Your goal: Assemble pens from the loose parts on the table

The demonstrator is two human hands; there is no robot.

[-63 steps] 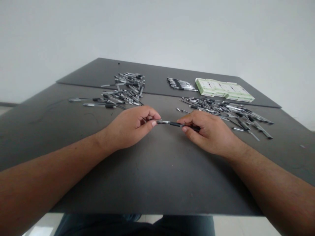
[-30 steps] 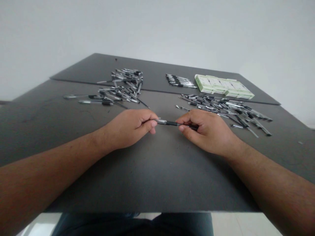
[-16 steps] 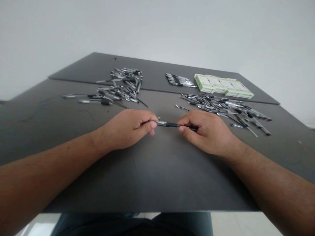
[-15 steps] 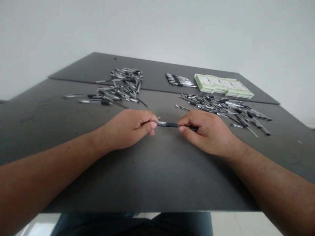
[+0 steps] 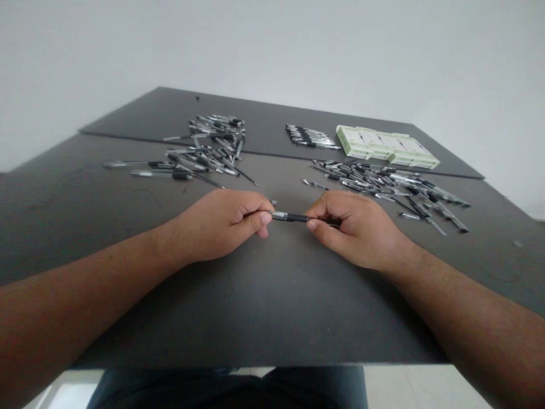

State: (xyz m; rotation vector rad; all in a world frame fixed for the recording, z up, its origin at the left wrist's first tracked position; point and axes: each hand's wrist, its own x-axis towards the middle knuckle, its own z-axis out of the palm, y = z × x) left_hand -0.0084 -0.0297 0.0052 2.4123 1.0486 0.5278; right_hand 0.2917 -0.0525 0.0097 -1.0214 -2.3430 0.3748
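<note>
A pen (image 5: 292, 217) with a clear part at its left and a black grip at its right lies level between my two hands, above the dark table. My left hand (image 5: 234, 224) pinches its left end between thumb and fingers. The thumb and forefinger of my right hand (image 5: 355, 227) hold the other end by the black grip, and a dark length shows under the fingers. Each end is partly hidden by the fingers. Just behind my left fingertips a small clear piece (image 5: 273, 203) rests on the table.
Loose pens and pen parts form a heap (image 5: 208, 156) at the back left and another (image 5: 383, 182) behind my right hand. A row of pens (image 5: 310, 137) lies beside green-white boxes (image 5: 383, 145) at the back. The table (image 5: 264, 307) has a seam across it.
Both hands keep their hold on the pen and have barely moved. The view has shifted very slightly.
</note>
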